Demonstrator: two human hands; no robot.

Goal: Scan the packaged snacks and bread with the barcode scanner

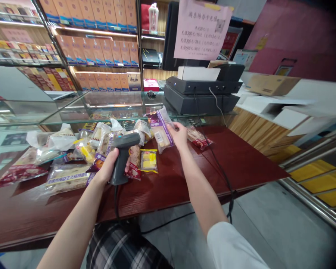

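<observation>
My left hand is wrapped round the grip of a dark barcode scanner, its head turned to the right. My right hand pinches a purple-and-clear bread packet by its right side, raised over the counter with a barcode label facing me. Between the hands lie a small packet with yellow contents and a red-and-clear bread packet, partly behind the scanner. A long clear bread packet and several others are heaped left of the scanner. Another red packet lies right of my right hand.
The dark red counter has a glass display case behind it. A black cash drawer stands at the back right, below a monitor with a pink notice. Cables hang across the counter and its front edge.
</observation>
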